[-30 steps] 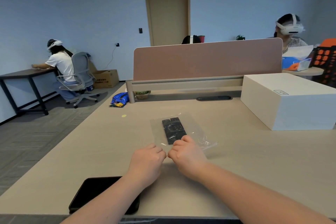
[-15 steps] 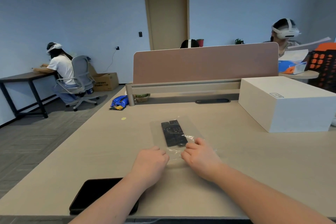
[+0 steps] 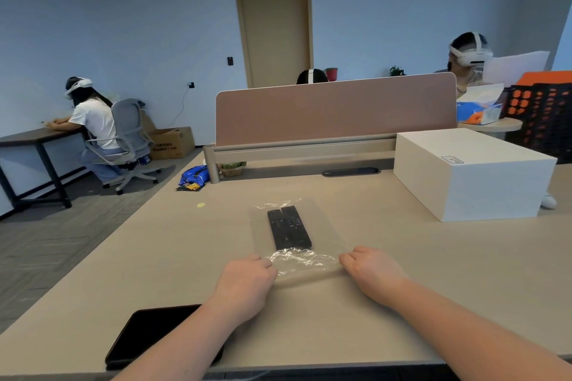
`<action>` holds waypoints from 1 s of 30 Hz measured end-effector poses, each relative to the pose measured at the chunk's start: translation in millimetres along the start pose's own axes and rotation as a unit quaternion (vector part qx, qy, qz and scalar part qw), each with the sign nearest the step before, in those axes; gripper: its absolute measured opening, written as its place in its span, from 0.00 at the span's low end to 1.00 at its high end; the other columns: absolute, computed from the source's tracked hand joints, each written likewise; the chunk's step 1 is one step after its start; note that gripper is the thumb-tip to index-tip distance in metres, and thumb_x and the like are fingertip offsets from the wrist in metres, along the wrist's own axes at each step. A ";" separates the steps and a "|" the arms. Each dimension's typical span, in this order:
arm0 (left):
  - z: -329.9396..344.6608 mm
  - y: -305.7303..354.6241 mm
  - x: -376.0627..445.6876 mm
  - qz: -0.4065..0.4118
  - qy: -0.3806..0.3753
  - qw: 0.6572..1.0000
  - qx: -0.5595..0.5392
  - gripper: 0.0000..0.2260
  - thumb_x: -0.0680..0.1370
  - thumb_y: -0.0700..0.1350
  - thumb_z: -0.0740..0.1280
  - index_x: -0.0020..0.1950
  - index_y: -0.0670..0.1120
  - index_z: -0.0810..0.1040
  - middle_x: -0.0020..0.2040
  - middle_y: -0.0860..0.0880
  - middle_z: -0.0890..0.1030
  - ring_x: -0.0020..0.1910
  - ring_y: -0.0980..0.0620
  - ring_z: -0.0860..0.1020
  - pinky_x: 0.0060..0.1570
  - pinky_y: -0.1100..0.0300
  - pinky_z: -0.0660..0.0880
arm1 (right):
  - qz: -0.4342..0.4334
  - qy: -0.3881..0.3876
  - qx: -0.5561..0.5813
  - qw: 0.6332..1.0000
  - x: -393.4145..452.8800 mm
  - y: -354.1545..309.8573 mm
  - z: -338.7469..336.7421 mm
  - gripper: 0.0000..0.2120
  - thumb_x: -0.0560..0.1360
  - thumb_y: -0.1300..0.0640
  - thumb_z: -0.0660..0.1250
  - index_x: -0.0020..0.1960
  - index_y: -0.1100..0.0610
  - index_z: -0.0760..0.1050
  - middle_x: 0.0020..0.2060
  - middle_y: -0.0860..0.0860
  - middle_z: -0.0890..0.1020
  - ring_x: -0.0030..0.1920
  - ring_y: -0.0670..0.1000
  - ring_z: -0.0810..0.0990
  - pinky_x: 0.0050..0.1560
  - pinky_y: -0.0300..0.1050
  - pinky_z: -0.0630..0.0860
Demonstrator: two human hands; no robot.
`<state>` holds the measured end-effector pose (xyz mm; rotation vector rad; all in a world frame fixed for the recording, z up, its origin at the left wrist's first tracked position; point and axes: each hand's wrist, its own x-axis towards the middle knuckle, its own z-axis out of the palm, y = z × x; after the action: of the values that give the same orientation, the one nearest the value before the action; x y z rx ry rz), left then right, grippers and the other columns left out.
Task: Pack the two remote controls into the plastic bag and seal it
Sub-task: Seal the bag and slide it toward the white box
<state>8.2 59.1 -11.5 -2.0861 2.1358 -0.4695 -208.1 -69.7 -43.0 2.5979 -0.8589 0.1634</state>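
Note:
Two black remote controls [image 3: 288,227] lie side by side inside a clear plastic bag [image 3: 325,226] flat on the beige desk [image 3: 402,272]. The bag's near edge is crinkled and faces me. My left hand [image 3: 247,281] grips the bag's near left corner with curled fingers. My right hand [image 3: 370,271] grips the near right corner the same way. The near edge is stretched between the two hands.
A black tablet-like device [image 3: 148,337] lies at the desk's front edge under my left forearm. A white box [image 3: 470,173] stands at the right. A pink divider [image 3: 334,111] closes the desk's far side. People with headsets sit around the room.
My hands, close together at the bag's near edge before, have slid apart to its two corners. The right hand moved farthest, to the right. The bag now lies flatter.

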 end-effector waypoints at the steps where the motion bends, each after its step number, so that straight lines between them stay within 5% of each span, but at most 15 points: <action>1: 0.3 0.3 0.9 0.002 0.000 1.000 -0.004 0.12 0.74 0.34 0.56 0.52 0.44 0.73 0.55 0.47 0.77 0.57 0.45 0.72 0.41 0.55 0.65 | 0.005 -0.017 0.022 1.000 -1.3 1.8 -0.1 0.09 0.64 0.64 0.71 0.44 0.59 0.77 0.36 0.54 0.83 0.41 0.54 0.81 0.35 0.42 0.78; 3: -1.1 0.9 2.1 0.008 -0.006 1.000 0.004 0.11 0.74 0.34 0.56 0.52 0.44 0.73 0.55 0.47 0.77 0.58 0.45 0.72 0.40 0.56 0.64 | -0.003 -0.018 0.045 0.999 -4.6 3.6 1.0 0.09 0.67 0.66 0.68 0.47 0.59 0.75 0.40 0.54 0.82 0.45 0.55 0.80 0.37 0.44 0.78; 6: 0.5 -0.9 2.9 0.009 -0.008 1.000 0.008 0.11 0.74 0.34 0.56 0.52 0.44 0.73 0.55 0.47 0.77 0.57 0.45 0.72 0.40 0.55 0.63 | 0.004 0.013 0.046 0.999 -9.4 8.9 2.2 0.18 0.52 0.63 0.78 0.36 0.53 0.73 0.29 0.46 0.78 0.33 0.48 0.79 0.23 0.34 0.71; 8: 2.5 -0.9 2.9 0.009 -0.013 1.000 0.010 0.11 0.74 0.34 0.56 0.52 0.44 0.72 0.55 0.47 0.77 0.57 0.45 0.72 0.40 0.55 0.63 | 0.022 0.004 0.073 0.997 -12.5 8.3 -2.6 0.15 0.61 0.65 0.74 0.43 0.55 0.73 0.37 0.49 0.79 0.41 0.50 0.79 0.30 0.39 0.75; 10: 2.3 0.7 3.2 0.009 -0.015 1.000 0.008 0.11 0.74 0.34 0.56 0.52 0.44 0.72 0.54 0.46 0.76 0.57 0.44 0.72 0.40 0.55 0.63 | 0.035 -0.034 0.094 0.994 -13.9 8.1 -4.1 0.13 0.73 0.69 0.59 0.54 0.58 0.69 0.51 0.54 0.76 0.55 0.55 0.73 0.44 0.49 0.75; 18: -2.8 0.3 2.4 0.013 -0.054 0.998 0.029 0.10 0.76 0.36 0.55 0.53 0.44 0.72 0.55 0.45 0.76 0.57 0.43 0.72 0.42 0.53 0.68 | 0.065 -0.049 0.135 0.987 -16.0 8.5 -1.7 0.18 0.74 0.70 0.53 0.60 0.57 0.67 0.59 0.53 0.72 0.61 0.54 0.68 0.52 0.49 0.73; 20: 1.8 -4.3 2.0 0.025 -0.034 0.999 0.001 0.09 0.78 0.46 0.55 0.51 0.46 0.74 0.53 0.47 0.77 0.55 0.44 0.74 0.44 0.53 0.71 | 0.079 -0.038 0.164 0.983 -19.3 14.3 2.5 0.22 0.72 0.71 0.52 0.63 0.55 0.67 0.63 0.51 0.71 0.64 0.54 0.67 0.56 0.48 0.73; 24: 4.2 -15.0 -1.5 0.013 0.016 0.994 -0.104 0.37 0.66 0.75 0.39 0.53 0.53 0.74 0.52 0.55 0.79 0.54 0.51 0.76 0.50 0.54 0.74 | 0.139 -0.040 0.208 0.967 -21.5 28.2 6.7 0.27 0.70 0.72 0.54 0.65 0.53 0.67 0.65 0.50 0.71 0.67 0.52 0.66 0.64 0.46 0.69; 27: 3.3 -21.2 5.5 -0.082 0.066 0.972 -0.211 0.29 0.71 0.70 0.45 0.56 0.55 0.75 0.55 0.56 0.79 0.55 0.53 0.76 0.52 0.55 0.74 | 0.229 -0.024 0.283 0.931 -14.5 32.3 5.1 0.25 0.72 0.70 0.55 0.66 0.54 0.67 0.65 0.52 0.71 0.68 0.54 0.67 0.67 0.48 0.68; 30: 9.5 -27.0 23.9 -0.197 0.056 0.939 -0.275 0.17 0.78 0.57 0.55 0.60 0.51 0.73 0.59 0.50 0.78 0.57 0.47 0.76 0.55 0.54 0.74 | 0.324 0.017 0.393 0.860 3.2 28.3 2.2 0.18 0.75 0.65 0.54 0.62 0.56 0.71 0.58 0.58 0.78 0.55 0.57 0.76 0.56 0.47 0.74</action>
<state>35.7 34.1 -9.3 -2.8786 2.0791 -0.0061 -222.4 -93.0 -34.8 2.8261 -1.9613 0.9131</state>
